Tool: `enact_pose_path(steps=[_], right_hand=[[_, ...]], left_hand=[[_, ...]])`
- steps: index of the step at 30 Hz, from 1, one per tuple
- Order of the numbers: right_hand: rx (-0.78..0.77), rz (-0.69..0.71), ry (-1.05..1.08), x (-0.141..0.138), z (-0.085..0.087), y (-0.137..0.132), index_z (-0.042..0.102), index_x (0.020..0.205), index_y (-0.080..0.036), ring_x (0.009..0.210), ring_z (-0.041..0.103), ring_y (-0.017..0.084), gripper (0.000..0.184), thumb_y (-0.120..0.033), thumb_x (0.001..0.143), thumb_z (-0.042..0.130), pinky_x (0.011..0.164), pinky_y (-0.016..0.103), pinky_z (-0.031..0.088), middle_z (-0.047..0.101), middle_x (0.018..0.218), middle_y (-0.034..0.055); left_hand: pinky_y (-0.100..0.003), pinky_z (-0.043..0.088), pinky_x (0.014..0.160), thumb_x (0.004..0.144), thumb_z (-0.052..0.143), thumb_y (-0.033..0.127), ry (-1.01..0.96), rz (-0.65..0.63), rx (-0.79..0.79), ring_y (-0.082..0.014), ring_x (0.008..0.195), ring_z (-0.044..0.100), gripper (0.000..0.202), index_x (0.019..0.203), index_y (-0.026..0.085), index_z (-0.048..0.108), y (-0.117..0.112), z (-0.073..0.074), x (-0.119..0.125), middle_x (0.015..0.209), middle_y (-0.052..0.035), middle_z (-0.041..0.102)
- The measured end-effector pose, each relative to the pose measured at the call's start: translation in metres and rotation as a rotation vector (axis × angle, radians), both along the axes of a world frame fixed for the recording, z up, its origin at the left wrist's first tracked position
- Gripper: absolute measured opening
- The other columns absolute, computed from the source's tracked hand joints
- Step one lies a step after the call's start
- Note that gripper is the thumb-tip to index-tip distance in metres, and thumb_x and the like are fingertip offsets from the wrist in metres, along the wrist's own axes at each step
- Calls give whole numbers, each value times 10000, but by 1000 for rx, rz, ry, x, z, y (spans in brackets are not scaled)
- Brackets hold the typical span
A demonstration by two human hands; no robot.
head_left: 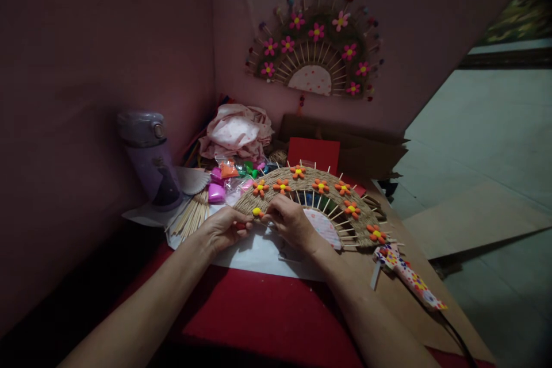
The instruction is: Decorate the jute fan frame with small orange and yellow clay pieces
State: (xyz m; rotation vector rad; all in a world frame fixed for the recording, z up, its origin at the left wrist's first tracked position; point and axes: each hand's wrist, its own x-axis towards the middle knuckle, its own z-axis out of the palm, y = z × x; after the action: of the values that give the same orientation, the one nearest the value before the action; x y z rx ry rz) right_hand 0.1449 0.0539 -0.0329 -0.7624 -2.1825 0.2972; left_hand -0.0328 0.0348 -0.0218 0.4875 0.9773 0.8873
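Note:
A half-round fan of twine and wooden sticks (328, 198) lies on white paper (263, 253), dotted with orange clay flowers. My left hand (224, 229) and my right hand (290, 219) meet at the fan's left end. Their fingers are pinched around a small yellow-and-orange clay flower (257, 212) there. Both hands rest on the fan's edge.
A finished fan with pink flowers (317, 46) hangs on the pink wall. A purple bottle (150, 158), loose sticks (192, 215), clay packets (226, 181), crumpled pink cloth (236, 129) and a red card (313, 154) sit behind. A patterned glue gun (405, 273) lies right on cardboard.

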Motion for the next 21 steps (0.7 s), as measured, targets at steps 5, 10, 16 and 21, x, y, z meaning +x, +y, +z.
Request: enact_pose_path(steps=[5,10,16,21], right_hand=[[-16,-49,-10,-4,0,-1,508,682,-178,654,478,123,153,-149,789,614,615,238,410,487,709,-10],[-20,-85,-39,-4,-1,-6,525,717,-177,702,510,133,122,-95,789,582,638,249,440,511,766,8],[87,-25,-57,5,-7,-15,566,1005,-163,838,551,169,198,-93,855,458,723,304,498,563,911,74],[328,-7,-125,9,-15,-15,556,1168,-160,812,557,177,388,-40,841,387,681,318,516,593,909,96]], left_hand=[[-139,257,341,655,507,-90,-3,2,7,-60,422,440,161,705,48,571,-1,1,1,587,-51,525],[-140,265,348,659,486,-99,7,4,7,-61,421,438,165,674,44,566,-1,0,1,554,-39,509],[-137,255,346,676,473,-100,-9,-5,-1,-57,422,440,164,703,25,575,0,-1,-1,564,-42,512],[-138,268,347,681,479,-99,-29,-6,-8,-58,426,445,164,728,29,571,1,0,-1,576,-42,522]])
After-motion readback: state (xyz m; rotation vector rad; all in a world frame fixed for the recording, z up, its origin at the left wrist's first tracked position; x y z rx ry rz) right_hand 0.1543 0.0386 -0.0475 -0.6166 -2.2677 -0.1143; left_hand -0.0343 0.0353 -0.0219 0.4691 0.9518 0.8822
